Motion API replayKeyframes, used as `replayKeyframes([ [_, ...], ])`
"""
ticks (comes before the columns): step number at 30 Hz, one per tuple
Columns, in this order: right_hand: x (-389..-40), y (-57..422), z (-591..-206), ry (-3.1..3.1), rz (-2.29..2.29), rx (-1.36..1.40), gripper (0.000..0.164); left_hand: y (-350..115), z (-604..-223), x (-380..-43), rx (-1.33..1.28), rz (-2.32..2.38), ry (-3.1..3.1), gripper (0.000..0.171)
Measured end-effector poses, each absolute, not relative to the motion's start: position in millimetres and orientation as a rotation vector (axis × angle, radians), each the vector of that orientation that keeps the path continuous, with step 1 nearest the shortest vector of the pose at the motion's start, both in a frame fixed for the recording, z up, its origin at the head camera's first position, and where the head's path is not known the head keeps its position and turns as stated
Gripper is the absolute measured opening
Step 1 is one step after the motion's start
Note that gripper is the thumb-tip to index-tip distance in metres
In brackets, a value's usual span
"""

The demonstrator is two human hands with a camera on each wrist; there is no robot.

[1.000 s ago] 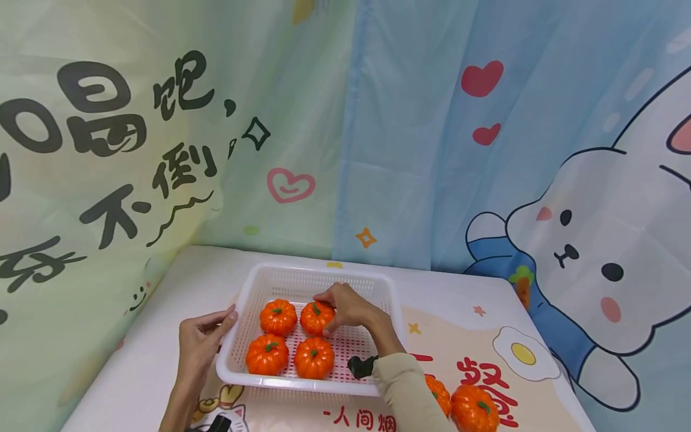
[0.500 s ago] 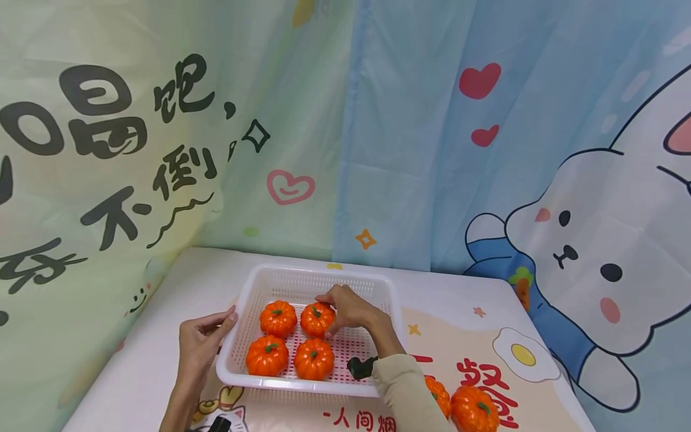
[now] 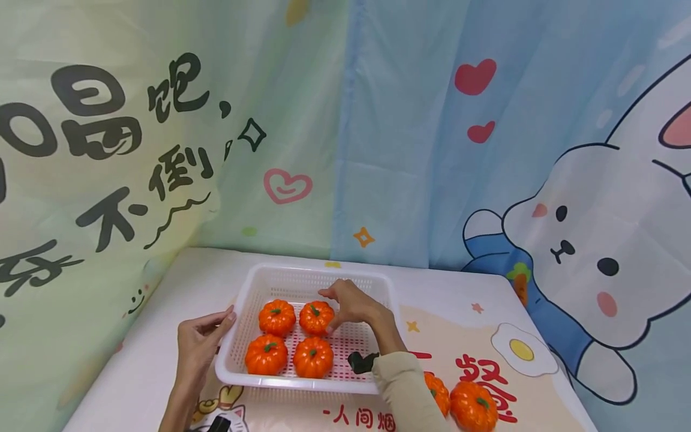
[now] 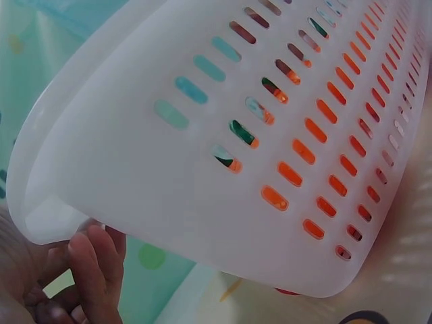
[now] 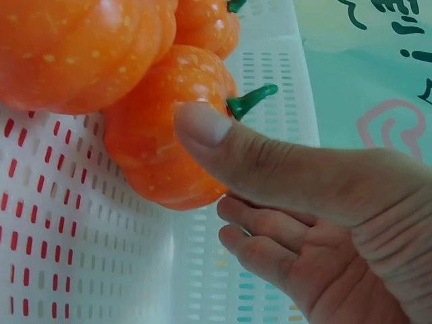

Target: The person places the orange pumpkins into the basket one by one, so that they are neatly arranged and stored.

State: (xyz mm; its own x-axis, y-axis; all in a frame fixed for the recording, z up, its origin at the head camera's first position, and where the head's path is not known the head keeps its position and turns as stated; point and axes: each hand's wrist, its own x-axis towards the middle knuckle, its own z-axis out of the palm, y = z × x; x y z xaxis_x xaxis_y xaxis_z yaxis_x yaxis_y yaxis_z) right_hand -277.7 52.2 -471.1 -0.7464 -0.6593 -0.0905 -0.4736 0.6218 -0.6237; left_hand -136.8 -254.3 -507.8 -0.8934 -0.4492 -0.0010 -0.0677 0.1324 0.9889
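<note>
A white plastic basket (image 3: 308,381) with slotted walls holds several small orange toy pumpkins with green stems. My left hand (image 3: 200,342) pinches the basket's left rim; in the left wrist view its fingers (image 4: 94,266) curl under the lip. My right hand (image 3: 353,306) is over the basket, its thumb and index finger spread beside the back right pumpkin (image 3: 315,318). In the right wrist view, the thumb (image 5: 202,125) lies in front of that pumpkin (image 5: 169,148), and the other fingers are bent below it. Whether the thumb touches it cannot be made out.
To the right of the basket, two more pumpkins (image 3: 474,406) lie on the printed tablecloth, one partly behind the right sleeve (image 3: 410,390). A black object (image 3: 361,362) shows by the right wrist. A patterned curtain (image 3: 388,150) hangs behind the table.
My right hand's fingers have spread and lifted slightly away from the back right pumpkin, which stays in place. The left hand keeps its hold on the rim. The head view has shifted slightly.
</note>
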Motion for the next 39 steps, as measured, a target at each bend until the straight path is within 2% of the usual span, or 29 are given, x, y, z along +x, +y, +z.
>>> replayKeyframes([
  [21, -258, 57, -434, 2.624, -0.844, -0.866, 0.084, -254, -508, -137, 0.508, -1.854, -2.095, 0.039],
  [39, -231, 96, -414, 2.749, -0.865, -0.749, 0.085, -253, -505, -136, 0.520, -1.834, -2.111, 0.039],
])
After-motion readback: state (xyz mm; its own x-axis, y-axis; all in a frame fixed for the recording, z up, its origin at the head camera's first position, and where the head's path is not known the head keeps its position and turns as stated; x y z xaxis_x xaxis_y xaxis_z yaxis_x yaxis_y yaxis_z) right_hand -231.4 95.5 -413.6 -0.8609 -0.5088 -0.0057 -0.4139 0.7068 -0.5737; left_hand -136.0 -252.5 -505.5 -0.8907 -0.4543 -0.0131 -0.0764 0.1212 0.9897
